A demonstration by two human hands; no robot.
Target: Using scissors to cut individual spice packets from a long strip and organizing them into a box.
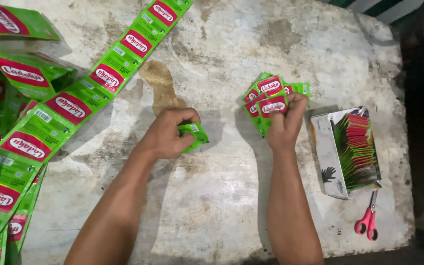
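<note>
Two bare hands work over a worn, mottled stone counter point(251, 206), seen from above. At centre frame, the left hand point(169, 133) is curled tight around a single glossy green sachet point(196, 134), fingers folded over it with only its flat lower corner showing. Just right of centre, the right hand point(285, 125) is closed on a fanned stack of sachets point(269, 100), small flat rectangles of shiny green film with red oval panels, held upright off the counter. A long strip of joined sachets point(79, 98) runs diagonally from the top centre to the lower left edge, beside crumpled loose packets point(23, 73) at upper left. At right, an open white cardboard box point(327, 147) holds sachets packed on edge in a tight row. Red-handled scissors point(368, 221) lie flat just below the box, at lower right.
</note>
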